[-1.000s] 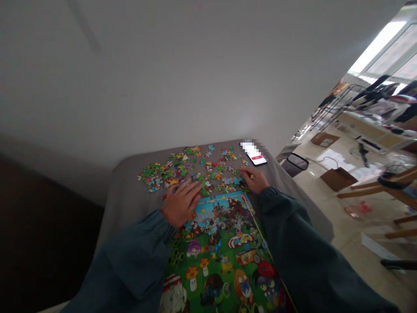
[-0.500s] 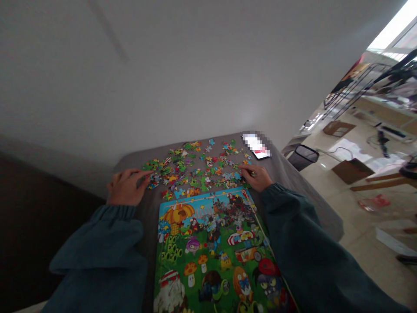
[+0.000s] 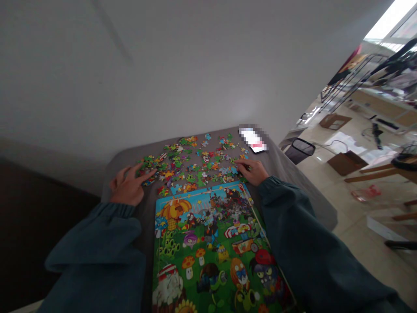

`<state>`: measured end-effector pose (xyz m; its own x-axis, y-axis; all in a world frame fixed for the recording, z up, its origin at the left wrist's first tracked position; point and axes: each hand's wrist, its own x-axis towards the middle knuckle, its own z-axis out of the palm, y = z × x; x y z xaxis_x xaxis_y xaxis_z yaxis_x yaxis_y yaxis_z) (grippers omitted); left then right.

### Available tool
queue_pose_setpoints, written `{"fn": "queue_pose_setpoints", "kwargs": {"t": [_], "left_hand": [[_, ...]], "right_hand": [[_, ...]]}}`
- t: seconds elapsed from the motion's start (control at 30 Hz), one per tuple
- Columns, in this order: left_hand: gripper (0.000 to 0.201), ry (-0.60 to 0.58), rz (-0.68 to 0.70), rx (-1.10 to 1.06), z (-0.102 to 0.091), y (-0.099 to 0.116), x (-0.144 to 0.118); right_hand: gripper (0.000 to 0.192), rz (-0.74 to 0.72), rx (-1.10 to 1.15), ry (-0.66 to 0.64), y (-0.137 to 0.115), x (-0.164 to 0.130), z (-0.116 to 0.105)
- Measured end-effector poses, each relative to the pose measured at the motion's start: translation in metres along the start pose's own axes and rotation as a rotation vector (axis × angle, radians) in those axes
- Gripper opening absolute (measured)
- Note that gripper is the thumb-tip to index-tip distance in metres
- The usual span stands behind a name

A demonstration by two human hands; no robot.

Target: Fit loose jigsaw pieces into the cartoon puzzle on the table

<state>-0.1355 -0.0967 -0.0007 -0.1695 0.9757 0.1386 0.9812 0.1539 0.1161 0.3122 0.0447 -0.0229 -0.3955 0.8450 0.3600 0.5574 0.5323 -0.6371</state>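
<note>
**Both hands at the edges of a scatter of jigsaw pieces**

The left hand (image 3: pixel 128 188) lies flat on the grey cloth-covered table (image 3: pixel 289 182), fingers spread, its fingertips touching the left end of the scatter of small, many-coloured cardboard jigsaw pieces (image 3: pixel 192 163). The right hand (image 3: pixel 252 171) rests at the right end of the same scatter, fingers loosely curled over a few pieces; whether it pinches one cannot be told. Both arms wear dark teal long sleeves.

The loose pieces spread in a band between the two hands, along the far side of the table. Just in front of them, between the forearms, lies the large printed cartoon picture sheet (image 3: pixel 211 252), green below and blue at its top, showing mushrooms, a pumpkin and cartoon figures. A black smartphone (image 3: pixel 256 141) with a lit screen lies at the table's far right corner, near the right hand.

A plain white wall stands behind the table. To the right, a glossy tiled floor holds a black mesh waste bin (image 3: pixel 300 150) and brown cardboard boxes (image 3: pixel 347 163).

No writing is legible.
</note>
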Motion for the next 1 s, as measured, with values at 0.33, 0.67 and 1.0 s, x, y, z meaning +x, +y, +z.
{"fn": "queue_pose_setpoints", "kwargs": {"t": [0.33, 0.67, 1.0], "left_hand": [[0.052, -0.056, 0.117, -0.089, -0.017, 0.013, 0.015], [0.054, -0.181, 0.377, -0.239, -0.002, 0.058, 0.014], [0.053, -0.198, 0.502, -0.189, 0.015, 0.079, 0.003]], "right_hand": [[0.034, -0.017, -0.017, -0.024, -0.005, 0.001, -0.001], [0.034, 0.021, 0.017, -0.197, -0.015, 0.002, -0.006], [0.033, 0.065, -0.033, -0.179, -0.002, 0.008, -0.017]]}}
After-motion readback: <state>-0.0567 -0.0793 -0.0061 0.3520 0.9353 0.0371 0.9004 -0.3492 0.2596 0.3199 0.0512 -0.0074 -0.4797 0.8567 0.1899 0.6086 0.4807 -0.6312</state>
